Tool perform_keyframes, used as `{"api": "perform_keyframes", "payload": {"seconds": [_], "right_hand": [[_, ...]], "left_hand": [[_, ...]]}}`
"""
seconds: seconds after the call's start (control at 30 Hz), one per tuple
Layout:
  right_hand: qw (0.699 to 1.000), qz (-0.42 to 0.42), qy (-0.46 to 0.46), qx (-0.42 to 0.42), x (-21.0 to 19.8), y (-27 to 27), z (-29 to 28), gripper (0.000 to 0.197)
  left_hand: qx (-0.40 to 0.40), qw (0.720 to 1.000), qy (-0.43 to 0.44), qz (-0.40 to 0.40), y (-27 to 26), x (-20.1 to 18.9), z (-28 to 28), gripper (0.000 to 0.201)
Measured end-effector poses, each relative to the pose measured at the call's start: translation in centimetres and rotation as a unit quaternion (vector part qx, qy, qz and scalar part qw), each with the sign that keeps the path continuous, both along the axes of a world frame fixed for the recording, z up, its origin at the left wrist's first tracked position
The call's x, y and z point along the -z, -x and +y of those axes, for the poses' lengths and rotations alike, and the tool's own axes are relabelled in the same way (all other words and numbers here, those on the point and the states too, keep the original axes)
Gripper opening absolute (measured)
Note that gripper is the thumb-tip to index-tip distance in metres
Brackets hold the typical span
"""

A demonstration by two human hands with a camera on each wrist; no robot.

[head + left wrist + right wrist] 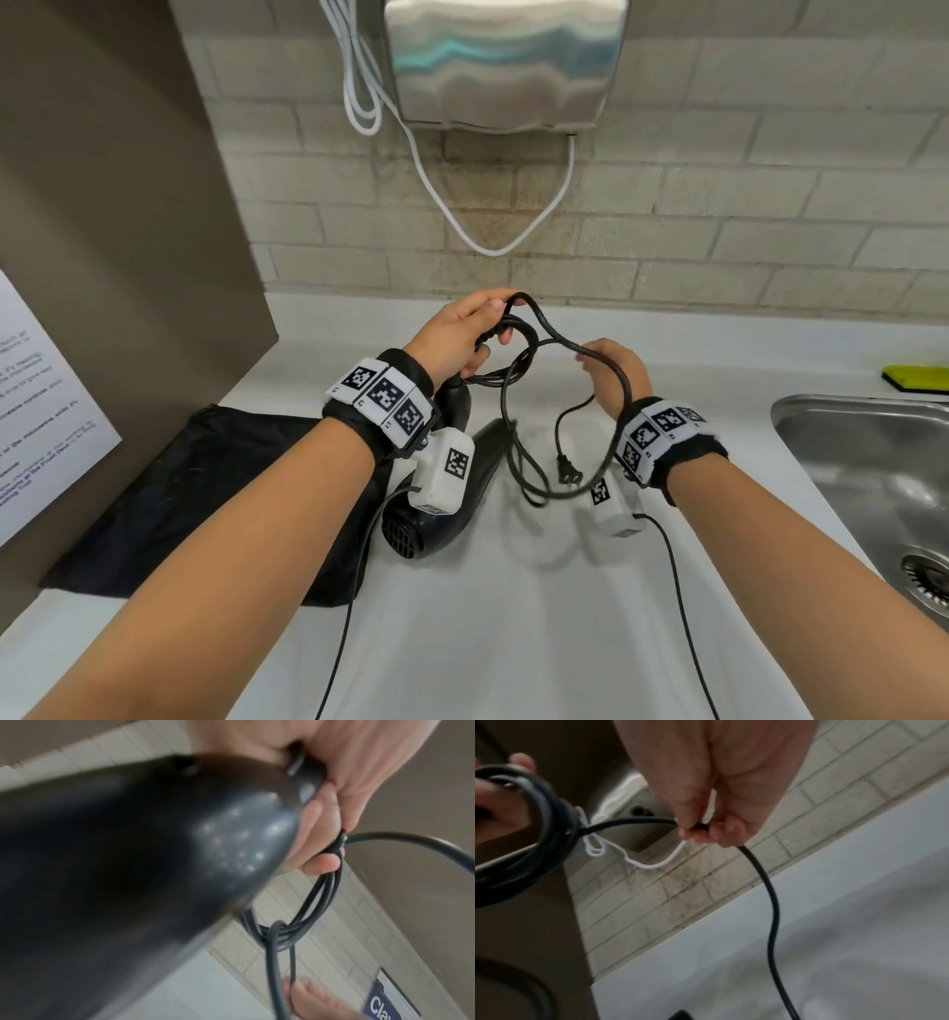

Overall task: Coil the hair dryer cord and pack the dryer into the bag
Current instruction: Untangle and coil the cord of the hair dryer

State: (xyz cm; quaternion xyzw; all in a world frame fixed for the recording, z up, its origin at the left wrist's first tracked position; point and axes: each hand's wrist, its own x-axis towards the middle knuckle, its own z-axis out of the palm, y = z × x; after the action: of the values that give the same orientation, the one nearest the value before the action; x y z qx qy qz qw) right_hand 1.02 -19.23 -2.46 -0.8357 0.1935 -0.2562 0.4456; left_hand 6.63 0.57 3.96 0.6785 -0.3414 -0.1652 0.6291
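Observation:
A black hair dryer point(436, 493) hangs over the white counter, its handle end up by my left hand point(470, 334). That hand grips the handle's tip point(306, 772) together with several loops of the black cord point(513, 411). The dryer body point(128, 862) fills the left wrist view, with the loops point(316, 898) hanging beside it. My right hand point(608, 375) pinches a loose stretch of cord point(698, 826) to the right of the coil point(526, 833). The plug point(569, 475) dangles below. A black bag point(215, 493) lies flat on the counter at the left.
A steel sink point(873, 473) is set into the counter at the right, with a yellow sponge point(919, 377) behind it. A metal hand dryer point(503, 61) with white cables hangs on the tiled wall. A brown partition point(128, 205) with a printed notice stands at the left.

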Motion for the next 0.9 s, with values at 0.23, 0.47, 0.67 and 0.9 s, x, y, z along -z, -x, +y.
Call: {"api": "perform_keyframes", "payload": {"seconds": [0.23,0.47,0.67,0.9], "right_hand": [[0.943,0.304,0.013,0.137,2.1,1.9,-3.7,0.034],[0.965,0.221,0.124,0.060,2.2,2.1,-0.1,0.056],[0.981,0.049,0.095,-0.161,-1.3,0.6,3.7,0.056],[0.960,0.084,0.101,-0.246,-2.0,1.0,3.3,0.025]], "left_hand": [[-0.067,0.997,0.026,0.016,-1.2,0.2,0.9,0.028],[-0.031,0.999,0.005,0.016,-0.2,-0.1,0.0,0.027],[0.040,0.998,-0.023,0.040,0.3,-0.1,-0.6,0.029],[0.059,0.997,-0.017,0.047,0.5,-0.3,-0.4,0.029]]}}
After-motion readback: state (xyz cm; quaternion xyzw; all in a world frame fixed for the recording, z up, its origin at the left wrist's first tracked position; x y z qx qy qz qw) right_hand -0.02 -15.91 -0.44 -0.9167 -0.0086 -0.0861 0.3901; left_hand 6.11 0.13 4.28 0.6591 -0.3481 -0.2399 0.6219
